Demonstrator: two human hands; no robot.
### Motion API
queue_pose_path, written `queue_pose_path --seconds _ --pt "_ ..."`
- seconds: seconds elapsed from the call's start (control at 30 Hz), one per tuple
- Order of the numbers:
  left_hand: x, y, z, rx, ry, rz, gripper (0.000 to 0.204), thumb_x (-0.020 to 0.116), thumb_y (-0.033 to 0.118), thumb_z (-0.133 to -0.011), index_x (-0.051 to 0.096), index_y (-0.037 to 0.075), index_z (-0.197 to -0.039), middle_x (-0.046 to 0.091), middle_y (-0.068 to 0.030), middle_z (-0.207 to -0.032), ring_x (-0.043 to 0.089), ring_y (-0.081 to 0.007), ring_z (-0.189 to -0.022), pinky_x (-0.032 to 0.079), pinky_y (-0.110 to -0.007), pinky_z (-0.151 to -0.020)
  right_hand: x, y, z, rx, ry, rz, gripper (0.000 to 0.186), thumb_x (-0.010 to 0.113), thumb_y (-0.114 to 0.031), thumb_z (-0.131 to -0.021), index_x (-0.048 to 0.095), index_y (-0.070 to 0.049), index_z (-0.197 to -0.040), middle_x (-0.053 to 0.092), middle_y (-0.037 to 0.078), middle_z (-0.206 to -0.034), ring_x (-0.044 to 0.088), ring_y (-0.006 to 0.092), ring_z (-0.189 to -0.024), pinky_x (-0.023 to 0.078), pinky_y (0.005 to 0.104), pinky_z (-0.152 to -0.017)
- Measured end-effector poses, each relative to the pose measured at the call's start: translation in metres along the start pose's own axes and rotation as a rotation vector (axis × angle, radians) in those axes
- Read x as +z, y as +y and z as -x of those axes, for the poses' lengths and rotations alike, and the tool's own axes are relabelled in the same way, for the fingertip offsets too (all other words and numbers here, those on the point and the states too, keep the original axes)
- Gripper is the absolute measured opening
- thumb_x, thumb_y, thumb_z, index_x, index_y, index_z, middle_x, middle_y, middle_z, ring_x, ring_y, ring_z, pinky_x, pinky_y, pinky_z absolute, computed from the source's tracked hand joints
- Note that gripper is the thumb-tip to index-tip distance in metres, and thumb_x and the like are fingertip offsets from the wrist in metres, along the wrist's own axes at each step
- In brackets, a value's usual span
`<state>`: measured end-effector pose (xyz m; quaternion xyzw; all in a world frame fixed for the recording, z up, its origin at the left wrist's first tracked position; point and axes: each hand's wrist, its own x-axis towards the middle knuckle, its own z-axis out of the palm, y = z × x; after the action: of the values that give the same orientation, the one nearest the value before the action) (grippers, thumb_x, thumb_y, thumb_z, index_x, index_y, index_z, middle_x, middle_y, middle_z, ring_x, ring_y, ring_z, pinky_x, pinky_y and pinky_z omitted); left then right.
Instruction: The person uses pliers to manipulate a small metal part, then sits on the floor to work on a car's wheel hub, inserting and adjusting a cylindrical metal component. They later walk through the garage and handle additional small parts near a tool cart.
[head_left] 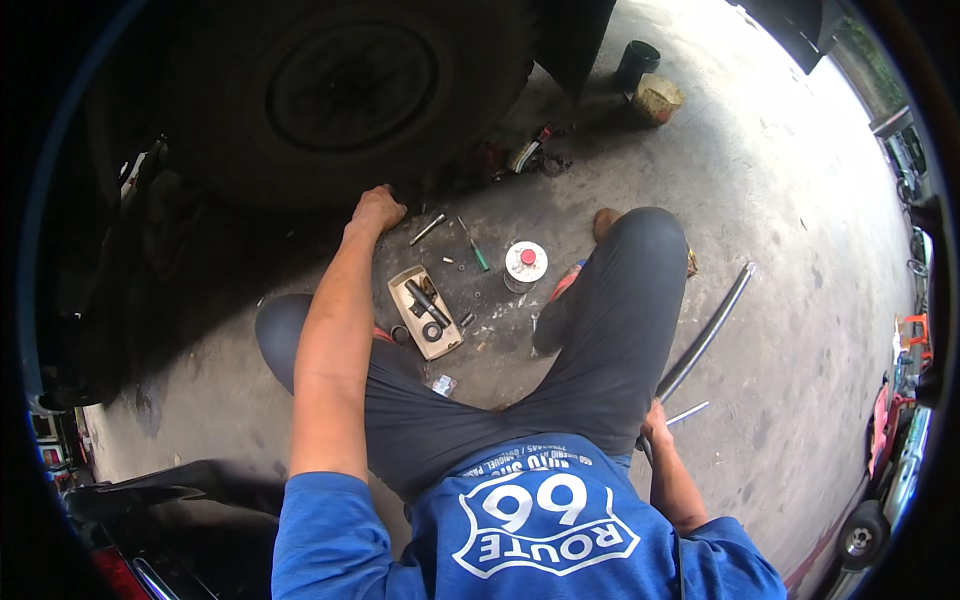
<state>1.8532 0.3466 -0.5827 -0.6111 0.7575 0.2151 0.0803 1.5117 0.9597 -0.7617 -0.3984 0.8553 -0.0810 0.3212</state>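
My left hand (378,210) reaches forward to the lower edge of a large dark tyre (330,185), its fingers curled. Whatever they hold, if anything, is hidden. Beside my right thigh, my right hand (655,425) is closed around the lower end of a long grey metal pipe (712,330), partly hidden by my leg. A thinner metal rod (688,412) sticks out next to that hand. Between my knees lies a shallow cardboard box (437,343) holding a dark cylindrical part (428,304) and a black ring (432,331).
A metal socket tool (428,229), a green-handled screwdriver (475,247) and a white-topped can with a red cap (526,262) are on the floor ahead. Farther off stand a dark bucket (638,63) and a stained yellowish container (658,98). A dark vehicle part (180,490) is behind left.
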Motion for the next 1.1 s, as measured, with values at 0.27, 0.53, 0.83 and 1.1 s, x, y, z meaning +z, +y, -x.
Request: queue_pose_path --seconds 0.27,0.53,0.83,1.1 --pt "0.011 -0.003 -0.001 -0.048 -0.057 0.029 0.049 0.066 0.02 -0.087 0.063 0.005 -0.134 0.057 -0.0203 -0.143 0.055 -0.0336 -0.133 0.047 -0.042 -0.11 -0.007 0.004 0.024 0.265 -0.181 -0.007 0.048 0.062 -0.016 -0.082 0.065 0.001 -0.127 0.07 0.026 -0.116 0.069 0.0351 -0.112 0.054 0.0414 -0.094" --pt "0.019 -0.006 -0.006 -0.03 -0.06 0.028 0.051 0.067 0.021 -0.084 0.064 0.002 -0.131 0.059 -0.0219 -0.139 0.056 -0.0352 -0.132 0.048 -0.042 -0.109 0.002 0.022 0.002 0.085 -0.156 0.054 0.047 0.068 -0.025 -0.084 0.066 0.001 -0.123 0.07 0.028 -0.113 0.066 0.0407 -0.111 0.054 0.0449 -0.093" --pt "0.042 -0.03 -0.071 0.089 -0.18 -0.076 0.071 0.072 0.047 -0.082 0.061 0.002 -0.136 0.056 -0.0241 -0.143 0.051 -0.0349 -0.136 0.043 -0.043 -0.112 -0.052 -0.019 -0.087 0.188 -0.038 0.088 0.055 0.073 -0.029 -0.085 0.062 -0.001 -0.13 0.066 0.03 -0.119 0.06 0.0438 -0.118 0.049 0.0481 -0.102" --pt "0.042 -0.025 -0.232 0.09 -0.572 -0.151 0.084 0.082 0.045 -0.08 0.052 -0.004 -0.142 0.055 -0.0245 -0.144 0.052 -0.0374 -0.136 0.042 -0.043 -0.112 -0.162 -0.104 -0.206 0.218 0.181 -0.068 0.056 0.07 -0.034 -0.089 0.059 -0.001 -0.134 0.066 0.029 -0.121 0.062 0.0432 -0.117 0.05 0.0488 -0.101"
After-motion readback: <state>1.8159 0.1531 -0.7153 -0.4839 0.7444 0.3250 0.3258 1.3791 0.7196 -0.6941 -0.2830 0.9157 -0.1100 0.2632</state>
